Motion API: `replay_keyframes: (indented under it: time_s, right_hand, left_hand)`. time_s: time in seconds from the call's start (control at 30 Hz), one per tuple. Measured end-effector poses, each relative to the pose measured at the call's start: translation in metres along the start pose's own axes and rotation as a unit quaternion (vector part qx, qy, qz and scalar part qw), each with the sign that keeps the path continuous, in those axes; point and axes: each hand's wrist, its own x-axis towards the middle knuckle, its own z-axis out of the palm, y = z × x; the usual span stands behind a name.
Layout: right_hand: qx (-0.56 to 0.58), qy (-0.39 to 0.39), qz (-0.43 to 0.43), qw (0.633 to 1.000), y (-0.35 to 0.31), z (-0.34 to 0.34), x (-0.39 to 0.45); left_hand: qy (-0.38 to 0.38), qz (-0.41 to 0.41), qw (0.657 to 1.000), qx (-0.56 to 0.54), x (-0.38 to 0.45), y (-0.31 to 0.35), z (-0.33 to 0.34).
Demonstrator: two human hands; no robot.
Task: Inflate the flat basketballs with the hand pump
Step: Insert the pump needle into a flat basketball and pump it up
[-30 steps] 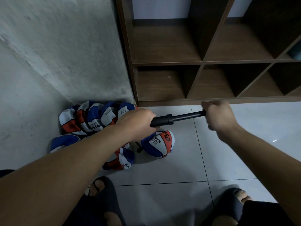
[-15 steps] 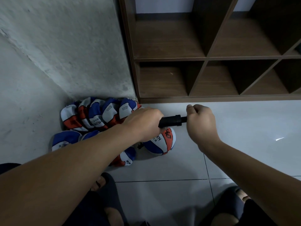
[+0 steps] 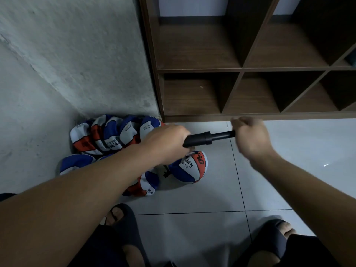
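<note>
Both hands are on the hand pump [image 3: 209, 138], held roughly level at mid-frame. We note the left hand [image 3: 167, 143] wrapped round the pump's black barrel, fingers curled under it. Our right hand [image 3: 250, 137] is fisted round the handle end, which is hidden inside the grip; a short length of the plunger rod shows between the barrel collar and the fist. Right hand slightly blurred.

Below the pump, on the tiled floor [image 3: 192, 228], sits a partly rounded basketball [image 3: 189, 166] in blue, white and orange-red panels. Legible on it: "REN" on a white panel, small characters beside it that we cannot read, and what looks like "40" on the orange panel. A small black fitting lies against the ball's left side; we cannot tell how it is attached.

Left of centre, a pile of flat basketballs [image 3: 107, 137] in the same colours lies in the corner against the rough wall [image 3: 77, 54]. One panel reads "HILDRE"; other printing too small to read.

Upper right: a brown wooden shelf unit [image 3: 240, 70] with open compartments. Bottom of frame: two feet in dark slippers.
</note>
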Motion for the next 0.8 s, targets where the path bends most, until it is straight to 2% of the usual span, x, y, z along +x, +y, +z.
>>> replay_keyframes:
  time_s: [0.13,0.27,0.47,0.8]
  right_hand:
    - [0.043,0.043,0.033,0.998,0.003,-0.025,0.018]
    - [0.043,0.056,0.042,0.997,-0.002,-0.017,0.013]
    - [0.0,0.016,-0.003,1.0,-0.001,0.017,-0.017]
    - [-0.009,-0.034,-0.016,0.999,0.002,0.04,-0.028]
  left_hand:
    - [0.009,-0.006,1.0,0.025,0.001,-0.011,-0.005]
    - [0.005,-0.019,1.0,0.02,0.002,-0.01,-0.004]
    - [-0.001,-0.016,1.0,0.027,0.002,-0.004,0.0]
    - [-0.015,0.019,0.998,0.06,0.001,0.009,-0.001]
